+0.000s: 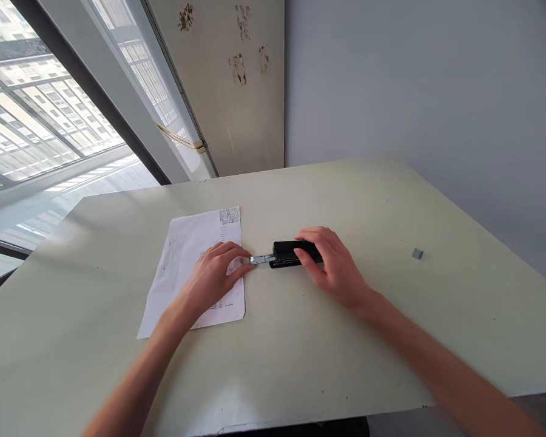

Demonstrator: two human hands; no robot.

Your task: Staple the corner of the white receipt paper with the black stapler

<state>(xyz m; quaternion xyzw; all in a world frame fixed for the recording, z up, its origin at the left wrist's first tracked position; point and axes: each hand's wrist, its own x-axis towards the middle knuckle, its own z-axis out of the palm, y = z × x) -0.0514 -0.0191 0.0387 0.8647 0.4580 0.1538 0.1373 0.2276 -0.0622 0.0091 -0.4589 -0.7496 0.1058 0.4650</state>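
Stapler [295,251] is gripped at both ends by half-closed hands [218,267] [331,267] at a pale table [309,346] beside windows [50,109].

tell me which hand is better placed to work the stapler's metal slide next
Probably the left: the left hand is right at the outer end of the metal slide, while the right hand is occupied holding the black stapler.

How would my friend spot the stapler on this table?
Start at the big pale table and find the white paper lying on it. Just right of that paper, the stapler is in the right hand, its metal strip reaching the left hand. It's long and black, unlike the flat paper or the small grey piece farther right.
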